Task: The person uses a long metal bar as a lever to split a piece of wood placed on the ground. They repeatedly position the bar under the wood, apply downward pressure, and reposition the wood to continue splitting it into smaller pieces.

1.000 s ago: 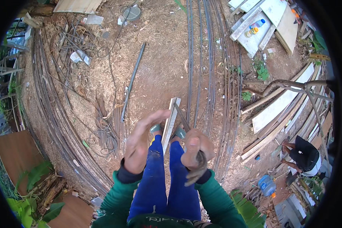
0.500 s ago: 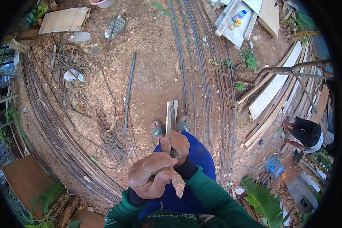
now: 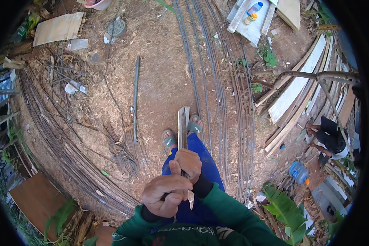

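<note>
My right hand is closed around a long, thin, dark grey piece, possibly metal, that runs along a pale wooden batten between my sandaled feet. My left hand, nearer my body, is closed just below the right one on the end of that same piece, which the fingers mostly hide. I cannot tell whether the piece touches the batten.
Long bundled rods curve along both sides, with a pipe ahead. Boards, a tree branch and a water jug are rightward. Another person crouches there. Plywood is at lower left.
My left hand went from open to closed around the grey piece, below my right hand. My right hand moved inward. My feet shifted, and the other person's posture changed slightly.
</note>
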The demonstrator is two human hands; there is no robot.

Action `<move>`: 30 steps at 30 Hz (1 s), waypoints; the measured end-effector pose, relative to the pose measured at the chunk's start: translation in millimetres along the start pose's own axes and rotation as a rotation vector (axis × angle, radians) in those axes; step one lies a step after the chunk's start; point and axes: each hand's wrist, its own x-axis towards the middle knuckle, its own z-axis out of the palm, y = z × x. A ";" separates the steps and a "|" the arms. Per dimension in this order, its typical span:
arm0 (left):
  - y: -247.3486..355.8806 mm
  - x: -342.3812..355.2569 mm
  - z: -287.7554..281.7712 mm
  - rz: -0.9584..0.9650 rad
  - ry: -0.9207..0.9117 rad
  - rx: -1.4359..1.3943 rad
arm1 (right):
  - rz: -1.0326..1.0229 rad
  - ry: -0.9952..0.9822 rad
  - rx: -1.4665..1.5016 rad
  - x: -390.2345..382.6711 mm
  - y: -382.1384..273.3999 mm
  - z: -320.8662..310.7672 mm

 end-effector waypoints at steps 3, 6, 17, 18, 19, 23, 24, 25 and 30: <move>4.1 6.6 -13.2 0.021 0.186 -0.085 | -0.024 -0.067 -0.081 13.5 4.2 18.4; 8.6 11.3 -23.1 0.032 0.375 -0.045 | -0.024 -0.103 -0.032 24.5 4.4 38.1; 8.3 9.1 -27.9 0.072 0.289 -0.178 | -0.049 -0.024 -0.034 26.6 4.3 38.2; 7.7 11.0 -39.0 0.095 0.322 -0.189 | -0.042 -0.069 -0.030 28.8 6.3 49.0; 7.8 14.1 -55.3 0.119 0.419 -0.218 | -0.046 -0.055 -0.018 31.9 8.7 65.4; 17.0 23.7 -153.3 0.182 0.714 -0.331 | 0.023 -0.252 0.012 34.2 18.1 157.9; 19.8 23.9 -175.3 0.169 0.635 -0.375 | 0.041 -0.303 0.045 31.2 20.5 179.6; 22.0 23.3 -192.4 0.173 0.541 -0.485 | 0.084 -0.426 0.058 27.4 23.8 196.9; 18.7 18.4 -210.3 0.174 0.620 -0.482 | 0.022 -0.427 0.039 14.0 36.0 217.1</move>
